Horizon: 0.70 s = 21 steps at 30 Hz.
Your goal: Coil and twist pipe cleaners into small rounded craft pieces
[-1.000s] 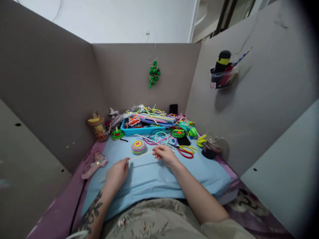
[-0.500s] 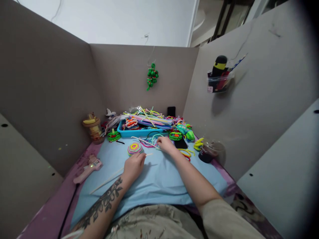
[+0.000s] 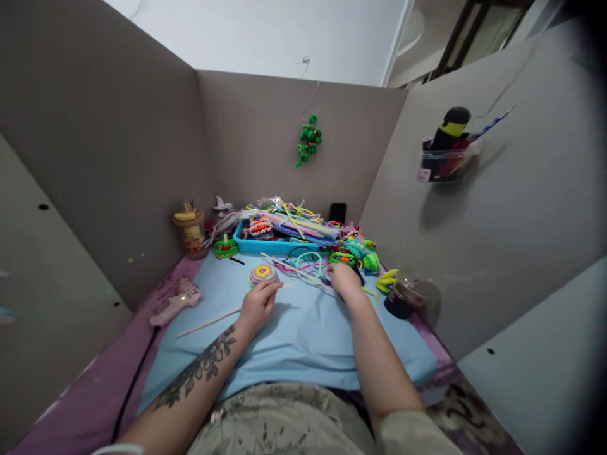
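My left hand (image 3: 257,306) is closed in a pinch on a long pale pipe cleaner (image 3: 207,323) that lies slanted across the light blue cloth (image 3: 303,341). Just beyond its fingers sits a rainbow coiled disc (image 3: 263,274). My right hand (image 3: 344,280) reaches forward to the loose coloured pipe cleaners (image 3: 303,264) beside a green woven figure (image 3: 342,257). Its fingers curl down among them, and what they grip is hidden.
A blue tray (image 3: 277,248) heaped with pipe cleaners stands at the back, with a jar (image 3: 190,231) to its left. A pink glue gun (image 3: 177,302) lies at the left edge, a dark cup (image 3: 401,301) at the right. Grey panels wall the space; a green ornament (image 3: 308,139) hangs there.
My right hand let go of the pale pipe cleaner and moved forward and right into the loose pile. My left hand slid forward along the pipe cleaner toward the rainbow disc.
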Available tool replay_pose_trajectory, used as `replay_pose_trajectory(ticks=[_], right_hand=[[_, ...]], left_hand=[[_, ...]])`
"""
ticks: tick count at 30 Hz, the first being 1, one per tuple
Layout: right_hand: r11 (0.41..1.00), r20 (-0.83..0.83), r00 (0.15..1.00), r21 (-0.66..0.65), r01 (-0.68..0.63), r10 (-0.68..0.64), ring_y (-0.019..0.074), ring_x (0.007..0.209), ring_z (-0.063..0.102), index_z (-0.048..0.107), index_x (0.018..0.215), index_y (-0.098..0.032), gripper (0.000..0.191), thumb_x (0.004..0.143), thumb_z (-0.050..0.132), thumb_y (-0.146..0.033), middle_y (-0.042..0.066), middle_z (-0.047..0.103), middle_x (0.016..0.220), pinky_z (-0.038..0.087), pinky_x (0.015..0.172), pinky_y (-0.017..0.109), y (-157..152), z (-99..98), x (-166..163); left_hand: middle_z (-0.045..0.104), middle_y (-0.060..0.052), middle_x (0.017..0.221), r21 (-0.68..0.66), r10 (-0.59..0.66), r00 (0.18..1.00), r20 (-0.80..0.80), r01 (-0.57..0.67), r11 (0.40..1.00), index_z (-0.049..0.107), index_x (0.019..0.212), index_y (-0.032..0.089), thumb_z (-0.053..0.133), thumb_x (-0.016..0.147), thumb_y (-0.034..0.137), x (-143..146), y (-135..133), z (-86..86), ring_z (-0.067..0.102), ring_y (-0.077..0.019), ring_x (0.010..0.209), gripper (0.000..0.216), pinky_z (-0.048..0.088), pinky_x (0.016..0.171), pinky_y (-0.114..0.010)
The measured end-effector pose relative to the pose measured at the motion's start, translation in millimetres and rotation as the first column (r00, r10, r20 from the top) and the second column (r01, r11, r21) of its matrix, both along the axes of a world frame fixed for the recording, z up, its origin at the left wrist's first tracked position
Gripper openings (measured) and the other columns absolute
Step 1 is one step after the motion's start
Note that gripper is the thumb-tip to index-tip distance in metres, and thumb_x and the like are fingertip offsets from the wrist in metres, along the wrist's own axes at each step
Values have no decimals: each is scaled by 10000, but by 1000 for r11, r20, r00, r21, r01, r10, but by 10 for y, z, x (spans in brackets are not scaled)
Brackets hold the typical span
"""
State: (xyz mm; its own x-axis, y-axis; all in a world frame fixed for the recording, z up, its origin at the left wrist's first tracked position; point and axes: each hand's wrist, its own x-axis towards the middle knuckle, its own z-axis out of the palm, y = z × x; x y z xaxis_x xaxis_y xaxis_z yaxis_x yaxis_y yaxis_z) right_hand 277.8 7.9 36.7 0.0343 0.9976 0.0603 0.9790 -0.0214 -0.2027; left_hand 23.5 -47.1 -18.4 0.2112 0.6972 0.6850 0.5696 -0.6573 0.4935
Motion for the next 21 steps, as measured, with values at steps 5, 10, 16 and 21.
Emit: replay_pose_trajectory(ticks=[5,10,16,21], right_hand=[[937,-45,999,350,18,-2,185,840,610,716,794,-178,232,798,487,-214,99,678,896,415,743,261,-337,514,540],[685,-725,654,590,428,216,156,644,581,690,898,-132,367,770,539,-441,69,667,779,439,604,272,-350,556,560],[910,-915,38,402,101,401,132,620,576,597,1005,-163,395,666,643,-361,24,633,715,462,605,258,-52,122,-465],[932,-944,-120,325,-160,308,101,540,522,482,1090,-222,458,644,584,-239,-33,557,694,432,521,219,-18,-134,-984]], left_hand=[[649,-80,998,-51,62,995,79,-58,997,645,1059,202,457,873,181,-31,37,-7,610,-174,894,265,495,786,-306],[668,-65,919,-74,132,972,192,-119,990,671,976,196,487,870,271,-21,128,54,611,-176,848,225,481,812,-328],[668,-59,854,-165,191,937,293,-147,975,647,924,170,457,874,295,-47,316,95,609,-170,784,233,481,738,-293],[665,-64,994,-137,159,955,251,-127,982,558,1156,178,417,873,192,-62,352,41,619,-160,873,317,479,794,-292]])
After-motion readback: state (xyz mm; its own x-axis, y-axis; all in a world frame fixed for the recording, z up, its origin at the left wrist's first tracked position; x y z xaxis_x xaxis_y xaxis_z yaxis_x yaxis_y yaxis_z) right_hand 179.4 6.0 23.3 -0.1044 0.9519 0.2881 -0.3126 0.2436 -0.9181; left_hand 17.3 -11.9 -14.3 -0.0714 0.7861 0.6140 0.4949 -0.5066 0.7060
